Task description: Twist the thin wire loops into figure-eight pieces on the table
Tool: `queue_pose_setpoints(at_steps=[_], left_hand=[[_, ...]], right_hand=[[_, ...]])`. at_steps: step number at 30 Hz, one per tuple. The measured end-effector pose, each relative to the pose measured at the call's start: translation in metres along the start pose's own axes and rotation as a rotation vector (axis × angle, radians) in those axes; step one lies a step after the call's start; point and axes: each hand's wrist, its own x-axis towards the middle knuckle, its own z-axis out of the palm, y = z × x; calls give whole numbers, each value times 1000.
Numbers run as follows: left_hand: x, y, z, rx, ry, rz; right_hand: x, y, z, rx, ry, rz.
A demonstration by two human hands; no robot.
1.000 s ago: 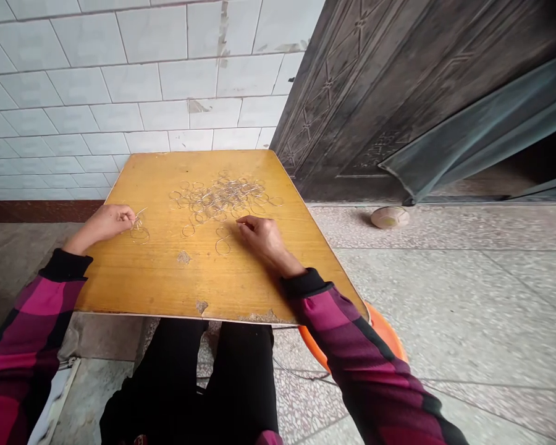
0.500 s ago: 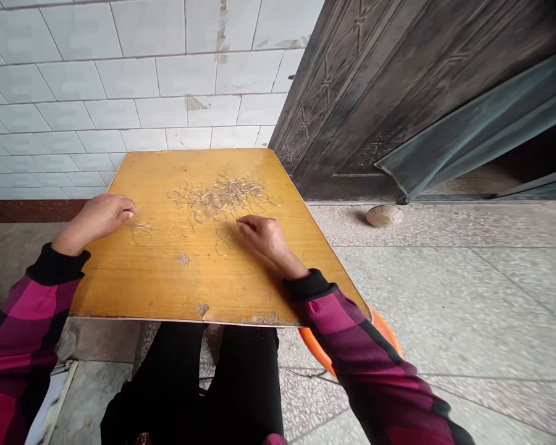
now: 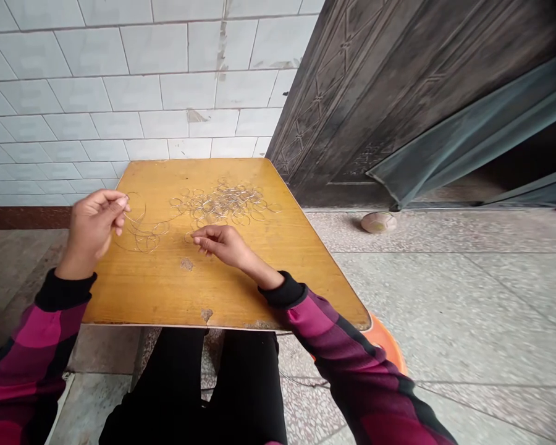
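A worn yellow wooden table (image 3: 241,278) carries a heap of thin wire rings (image 3: 222,203) near its far side. My left hand (image 3: 91,228) is raised over the table's left edge, its fingers pinched on a string of linked wire rings (image 3: 141,232) that trails down onto the wood. My right hand (image 3: 221,243) rests near the table's middle, fingers curled and pinched on a single wire ring picked from near the heap. Both sleeves are pink and black check.
A white tiled wall (image 3: 120,93) stands behind the table, and a dark carved door (image 3: 398,93) to the right. A small round bowl (image 3: 378,223) lies on the stone floor by the door. An orange basin (image 3: 384,346) sits under the table's right corner.
My left hand has lifted off the table, pulling the linked rings up. My right hand has slid left, taking along the ring that lay in front of it.
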Motion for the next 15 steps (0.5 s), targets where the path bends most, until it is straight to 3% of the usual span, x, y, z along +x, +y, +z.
queue_pose_setpoints(at_steps=[2, 5, 8, 12, 15], left_hand=[[-6, -7, 22, -228, -35, -143], [-18, -24, 60, -391, -110, -297], [-31, -43, 90, -489, -172, -389], [-44, -59, 107, -553, -265, -474], [-47, -62, 108, -531, -308, -515]], right_hand=[[-2, 8, -3, 215, -44, 108], [-9, 14, -8, 469, -72, 171], [-16, 16, -12, 601, 3, 167], [-17, 23, -20, 634, 143, 172], [-16, 28, -25, 646, 154, 209]])
